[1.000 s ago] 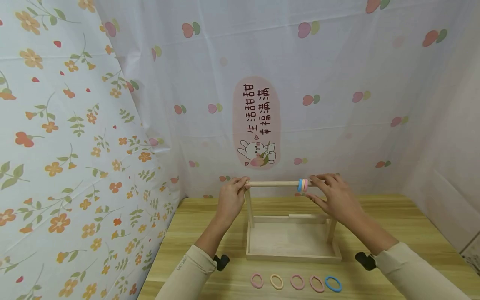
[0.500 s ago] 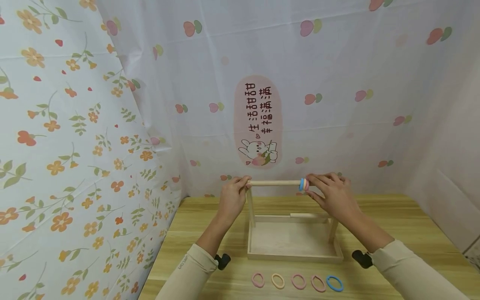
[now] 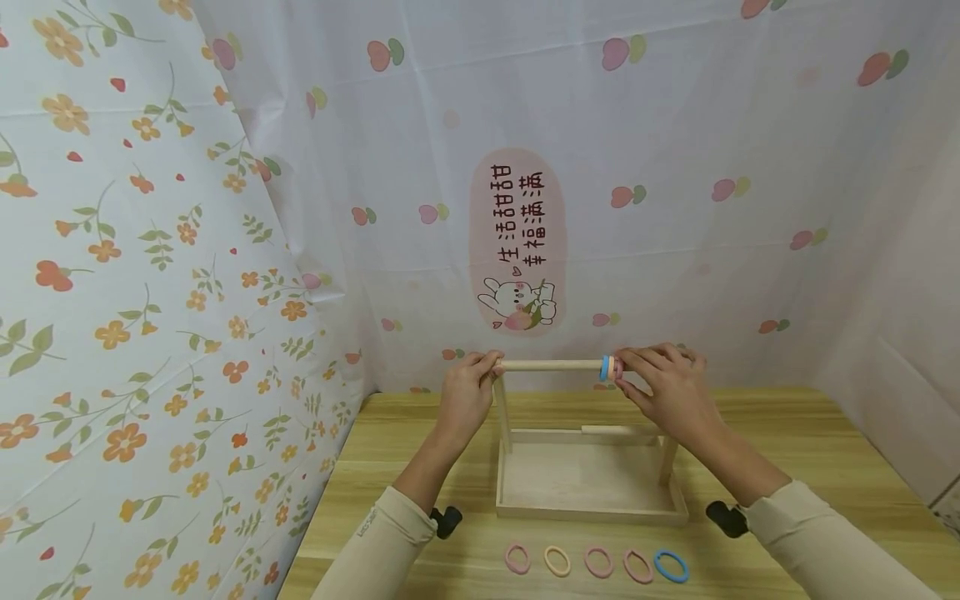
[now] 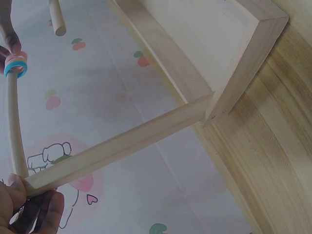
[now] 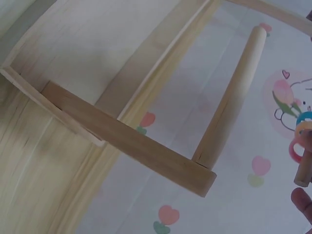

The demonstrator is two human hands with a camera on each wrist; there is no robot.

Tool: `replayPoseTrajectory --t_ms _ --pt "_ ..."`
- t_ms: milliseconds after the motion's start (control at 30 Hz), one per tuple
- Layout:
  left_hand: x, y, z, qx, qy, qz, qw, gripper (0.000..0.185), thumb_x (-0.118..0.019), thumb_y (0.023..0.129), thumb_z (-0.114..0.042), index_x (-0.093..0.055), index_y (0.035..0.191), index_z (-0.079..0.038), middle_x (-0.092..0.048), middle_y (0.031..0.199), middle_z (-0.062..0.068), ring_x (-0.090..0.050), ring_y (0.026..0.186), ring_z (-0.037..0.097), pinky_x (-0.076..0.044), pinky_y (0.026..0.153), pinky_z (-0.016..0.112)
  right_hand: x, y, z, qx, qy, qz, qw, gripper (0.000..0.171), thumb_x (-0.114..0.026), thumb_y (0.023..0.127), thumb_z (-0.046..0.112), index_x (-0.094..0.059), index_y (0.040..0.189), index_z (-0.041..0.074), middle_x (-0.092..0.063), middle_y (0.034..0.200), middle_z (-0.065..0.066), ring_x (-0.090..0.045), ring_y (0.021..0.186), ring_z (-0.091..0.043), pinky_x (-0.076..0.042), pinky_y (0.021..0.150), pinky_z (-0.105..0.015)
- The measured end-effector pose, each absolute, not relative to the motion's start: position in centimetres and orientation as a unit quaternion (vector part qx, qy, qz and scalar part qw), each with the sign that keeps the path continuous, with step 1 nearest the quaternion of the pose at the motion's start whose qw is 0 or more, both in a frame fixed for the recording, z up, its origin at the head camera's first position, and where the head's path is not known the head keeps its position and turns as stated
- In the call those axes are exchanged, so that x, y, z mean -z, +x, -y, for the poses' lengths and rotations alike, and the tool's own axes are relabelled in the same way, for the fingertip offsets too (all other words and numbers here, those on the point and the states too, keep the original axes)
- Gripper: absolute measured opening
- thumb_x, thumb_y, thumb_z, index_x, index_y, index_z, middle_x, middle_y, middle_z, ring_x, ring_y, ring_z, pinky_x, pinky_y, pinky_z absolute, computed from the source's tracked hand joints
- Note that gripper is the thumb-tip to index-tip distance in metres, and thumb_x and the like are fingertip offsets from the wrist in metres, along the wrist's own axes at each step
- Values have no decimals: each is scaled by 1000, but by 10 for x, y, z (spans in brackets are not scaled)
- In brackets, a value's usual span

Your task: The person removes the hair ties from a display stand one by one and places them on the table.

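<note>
A wooden stand (image 3: 592,507) has a tray base, a tall left post (image 4: 122,141) and a top rod (image 3: 551,365). My left hand (image 3: 472,379) grips the rod's left end at the post; its fingers (image 4: 34,209) show in the left wrist view. Blue, pink and yellow hair ties (image 3: 609,367) sit near the rod's free right end (image 5: 303,170). My right hand (image 3: 656,379) pinches a pink hair tie (image 5: 294,149) there. Several more hair ties (image 3: 596,562) lie in a row in front of the tray.
A short right post (image 5: 131,141) carries a lower, shorter rod (image 5: 231,95). The stand rests on a wooden table (image 3: 787,450) boxed in by patterned sheets (image 3: 150,292) at the back and left. Black wrist mounts (image 3: 448,521) hang near the table's front.
My right hand's fingers have drawn in slightly round the rod's free end by the ties. The left hand keeps its grip and the stand has not moved.
</note>
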State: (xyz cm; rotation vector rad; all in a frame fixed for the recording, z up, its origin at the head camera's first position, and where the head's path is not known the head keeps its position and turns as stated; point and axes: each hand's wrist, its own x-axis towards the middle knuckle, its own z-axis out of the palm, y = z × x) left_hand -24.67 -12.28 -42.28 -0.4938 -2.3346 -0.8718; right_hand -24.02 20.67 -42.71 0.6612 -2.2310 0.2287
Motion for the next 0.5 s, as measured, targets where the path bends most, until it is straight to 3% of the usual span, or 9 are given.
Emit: replayPoseTrajectory --t_ms 133,500 --pt "423 -246 123 326 -185 880 292 28 -67 98 -20 -75 122 -9 -76 106 11 -76 95 23 -63 76 28 427 -241 -210 -91 260 877 394 45 -82 85 35 -70 125 17 -75 115 -7 -62 105 -35 -45 83 -72" --pt "423 -247 123 317 -195 876 307 27 -67 98 -19 -75 122 -10 -77 105 10 -75 93 23 -63 74 29 428 -238 -216 -92 240 881 397 51 -85 79 27 -70 126 13 -75 115 -10 -61 105 -36 -44 86 -72"
